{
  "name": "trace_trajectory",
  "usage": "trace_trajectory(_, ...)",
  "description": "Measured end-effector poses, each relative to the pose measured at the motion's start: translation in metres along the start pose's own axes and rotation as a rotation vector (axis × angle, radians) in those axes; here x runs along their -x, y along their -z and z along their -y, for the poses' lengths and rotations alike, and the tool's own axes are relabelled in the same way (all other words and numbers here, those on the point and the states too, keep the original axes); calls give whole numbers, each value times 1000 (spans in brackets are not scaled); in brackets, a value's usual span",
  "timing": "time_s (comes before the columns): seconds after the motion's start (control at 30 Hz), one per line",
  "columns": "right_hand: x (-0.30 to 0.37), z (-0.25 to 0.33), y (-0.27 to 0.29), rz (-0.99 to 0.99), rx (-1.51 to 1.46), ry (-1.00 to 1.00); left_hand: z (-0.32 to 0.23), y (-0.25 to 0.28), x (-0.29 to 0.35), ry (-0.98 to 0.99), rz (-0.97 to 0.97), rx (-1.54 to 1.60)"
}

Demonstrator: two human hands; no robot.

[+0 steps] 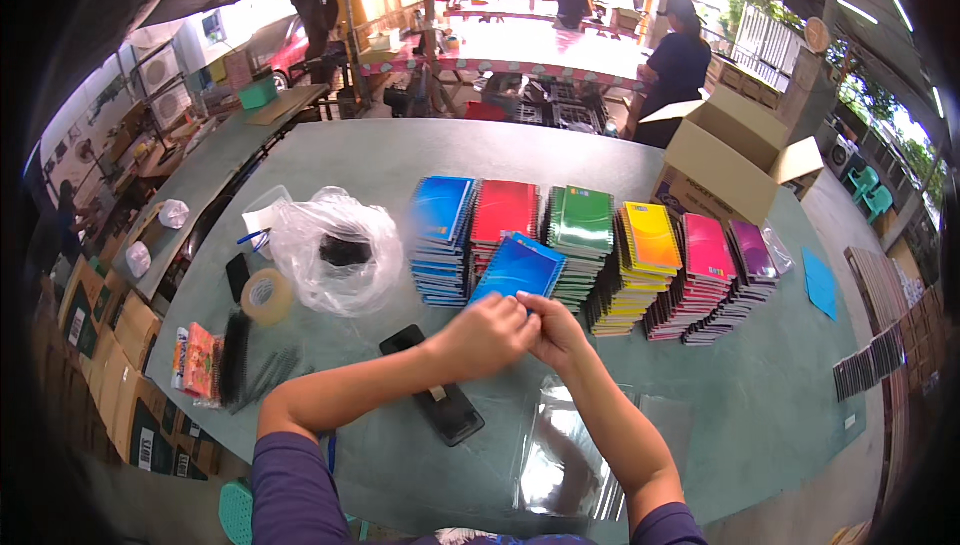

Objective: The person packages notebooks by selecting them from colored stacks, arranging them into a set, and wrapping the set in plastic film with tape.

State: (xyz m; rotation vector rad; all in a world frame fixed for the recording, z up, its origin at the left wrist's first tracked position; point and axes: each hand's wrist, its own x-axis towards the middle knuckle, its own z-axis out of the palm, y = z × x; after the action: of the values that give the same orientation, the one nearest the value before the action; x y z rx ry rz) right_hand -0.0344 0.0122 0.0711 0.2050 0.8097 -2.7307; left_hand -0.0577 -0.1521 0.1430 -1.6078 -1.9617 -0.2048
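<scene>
Two hands' grip closed on blue notebook, long axis tilting up-right, far end away

The two hands, left and right, meet mid-frame over a blue notebook, hemmed above by a row of notebook stacks running from centre to right — no way through there except over the top. To the left, a crumpled plastic bag, a tape roll and black combs crowd the table's left edge. A black phone lies just under the left forearm, and clear sleeves cover the lower centre. Bare table opens at lower right, and a wide bare strip runs across the upper frame behind the stacks — up to the cardboard box at upper right.
</scene>
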Motion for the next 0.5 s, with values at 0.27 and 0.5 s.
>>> trace_trajectory(0.27, 39, -8, -2, -262, 355, 18, 143, -42, 72, 817, 73, -76)
trace_trajectory(0.5, 46, -18, 23, -208, 254, -62, 99, -68, 5, 295, 37, -75)
